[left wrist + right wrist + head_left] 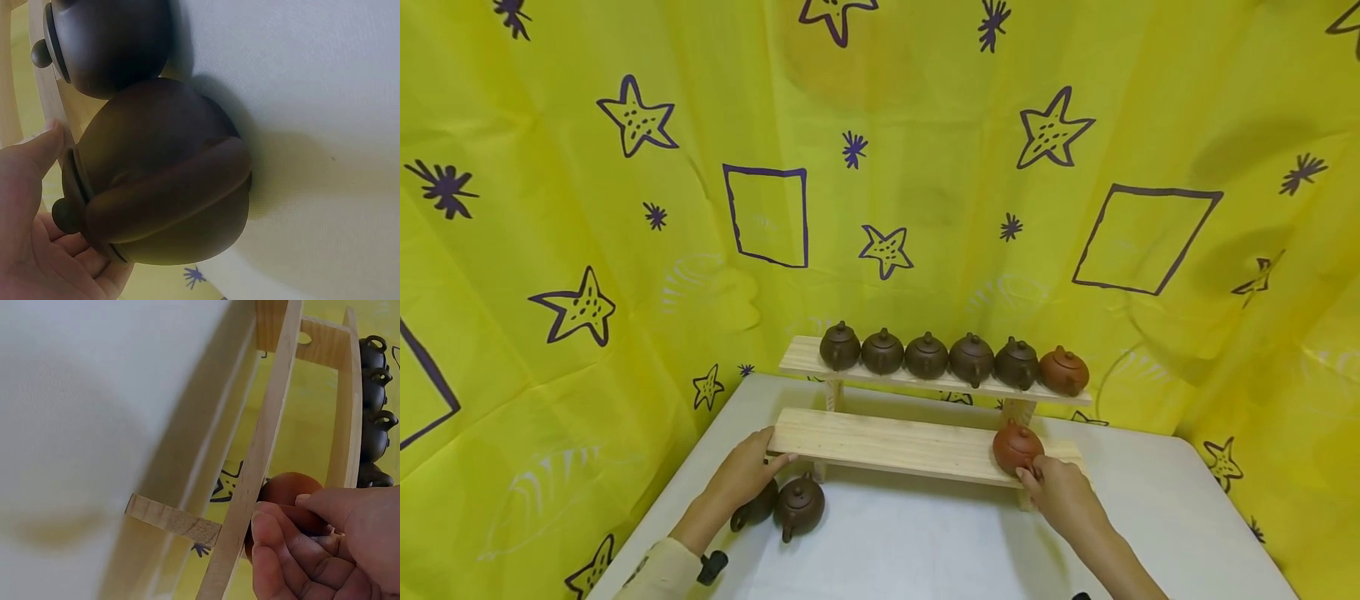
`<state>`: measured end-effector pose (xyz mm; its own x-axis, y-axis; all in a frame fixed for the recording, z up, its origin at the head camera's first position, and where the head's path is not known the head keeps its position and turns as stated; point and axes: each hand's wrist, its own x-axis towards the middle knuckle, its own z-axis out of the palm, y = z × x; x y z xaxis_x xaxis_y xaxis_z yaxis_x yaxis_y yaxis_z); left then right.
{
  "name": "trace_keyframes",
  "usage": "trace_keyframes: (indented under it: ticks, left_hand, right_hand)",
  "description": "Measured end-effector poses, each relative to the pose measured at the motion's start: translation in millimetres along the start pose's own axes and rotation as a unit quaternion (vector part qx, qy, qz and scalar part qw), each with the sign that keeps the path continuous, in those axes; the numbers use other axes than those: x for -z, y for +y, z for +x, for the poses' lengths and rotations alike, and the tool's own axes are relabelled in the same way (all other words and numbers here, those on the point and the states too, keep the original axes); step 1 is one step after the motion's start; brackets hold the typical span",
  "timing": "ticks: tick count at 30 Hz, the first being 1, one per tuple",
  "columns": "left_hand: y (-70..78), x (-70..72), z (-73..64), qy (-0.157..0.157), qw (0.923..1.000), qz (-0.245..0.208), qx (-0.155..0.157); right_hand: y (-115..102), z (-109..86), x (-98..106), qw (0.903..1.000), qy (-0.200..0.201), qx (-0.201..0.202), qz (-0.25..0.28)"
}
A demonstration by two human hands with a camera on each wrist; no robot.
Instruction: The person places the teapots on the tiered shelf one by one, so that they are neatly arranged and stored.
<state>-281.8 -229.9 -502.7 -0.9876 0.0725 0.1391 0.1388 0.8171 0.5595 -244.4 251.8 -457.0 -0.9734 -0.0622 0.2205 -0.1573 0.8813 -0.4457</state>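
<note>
On the right part of the lower board of a two-tier wooden stand [887, 442] sits a reddish-brown teapot [1017, 447]. My right hand [1063, 492] pinches its handle between thumb and curled fingers; in the right wrist view that hand partly covers the teapot [292, 485]. At the board's left end, my left hand [745, 471] grips the corner, its thumb [47, 147] along the front edge. Just below that hand, two dark brown teapots stand on the table, one [800, 505] in the open and the other [758, 507] partly hidden by the hand.
Along the upper board [801, 354] stands a row of several dark teapots [927, 357], with another reddish-brown teapot [1064, 372] at its right end. The stand rests on a white-covered table [917, 550]. A yellow patterned curtain [925, 192] surrounds the back and sides.
</note>
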Motion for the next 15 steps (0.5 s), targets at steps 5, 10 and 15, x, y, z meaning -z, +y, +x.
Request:
trace_keyframes:
  ticks: [5,10,15]
  left_hand:
    - [-0.6,2.0,-1.3,0.001,1.0000,0.004,-0.001]
    - [-1.7,2.1,-1.5,0.002,1.0000,0.007,0.004]
    - [0.6,1.6,-1.7,0.012,0.9999,0.006,-0.008]
  right_hand:
    - [-1,3.0,-3,0.9999,0.015,0.005,0.000]
    - [-1,0.8,-2,0.9992,-0.026,-0.029,0.005]
    - [2,-9.0,-1,0.9851,-0.130,-0.105,0.040]
